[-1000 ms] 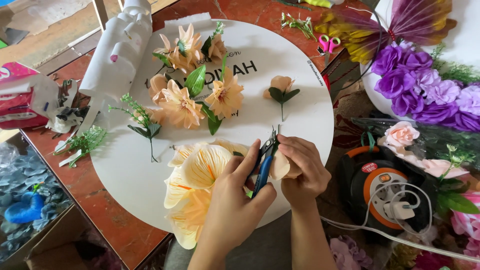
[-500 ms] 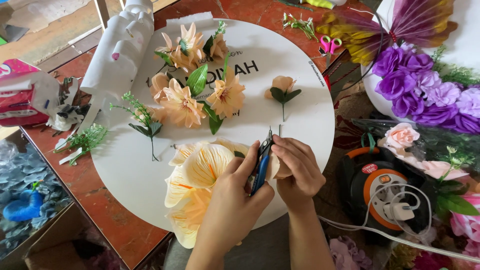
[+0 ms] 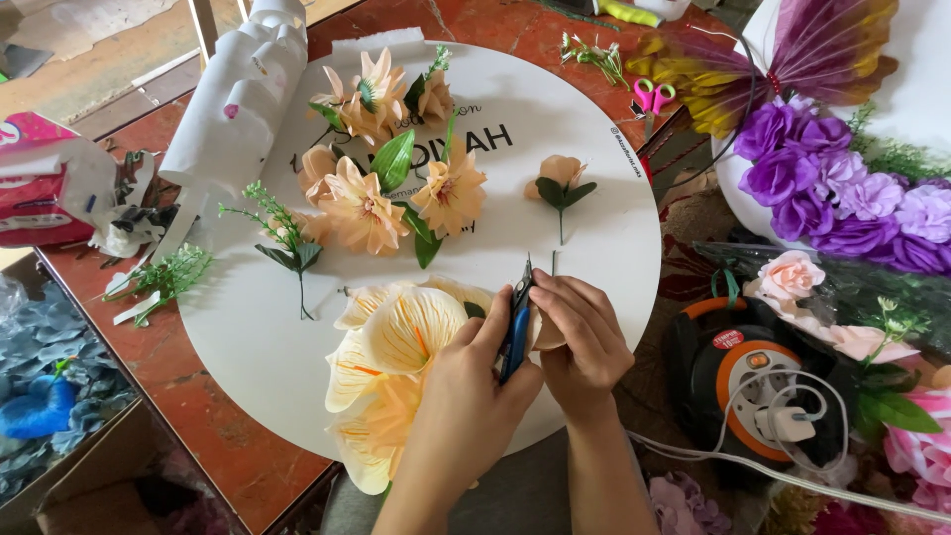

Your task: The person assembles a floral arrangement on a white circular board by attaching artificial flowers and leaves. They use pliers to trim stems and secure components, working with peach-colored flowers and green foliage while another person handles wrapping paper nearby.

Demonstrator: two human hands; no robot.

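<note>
My left hand (image 3: 474, 381) grips small blue-handled cutters (image 3: 515, 327), their dark tips pointing up and away from me. My right hand (image 3: 584, 342) is closed around a small peach flower piece (image 3: 542, 332) right beside the cutters; most of it is hidden by my fingers. Both hands hover over the near edge of a round white board (image 3: 594, 238). A large cream and orange artificial flower (image 3: 396, 367) lies on the board just left of my left hand, touching it.
Several peach flowers with green leaves (image 3: 386, 188) lie on the board's far half, a single one (image 3: 560, 178) to the right. Purple flowers (image 3: 842, 188), an orange cable reel (image 3: 753, 376), pink scissors (image 3: 649, 96) and a white foam piece (image 3: 238, 109) surround it.
The cutters have tilted more upright and shifted slightly left. My right hand has closed in tighter around the small peach piece. The board and flowers have not moved.
</note>
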